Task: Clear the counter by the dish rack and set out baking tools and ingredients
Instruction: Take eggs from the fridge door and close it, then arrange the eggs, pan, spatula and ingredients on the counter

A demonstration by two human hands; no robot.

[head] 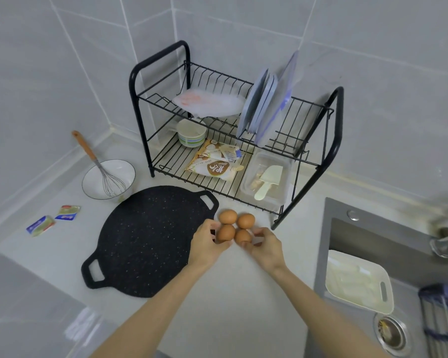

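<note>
Presently, four brown eggs (235, 229) sit clustered on the pale bench (230, 301), just in front of the black two-tier dish rack (233, 130) and beside the right handle of one black speckled griddle pan (150, 241). The left hand (208, 245) has its grip closed around the near-left egg; the right hand (265, 245) has its grip closed around the near-right egg; the two far eggs lie free, touching the held ones. One white bowl (108, 179) stands left of the rack with one wire whisk (98, 165) leaning in it. Two small foil packets (52, 220) lie on the bench near the left wall. On the rack's lower tier: one cup (192, 136), one printed bag (214, 161), and one clear tub (265, 178) holding a pale spatula (267, 180). Upper tier: several upright plates (260, 102), exact count unclear. One white tray (357, 282) lies in the sink (373, 241).
</note>
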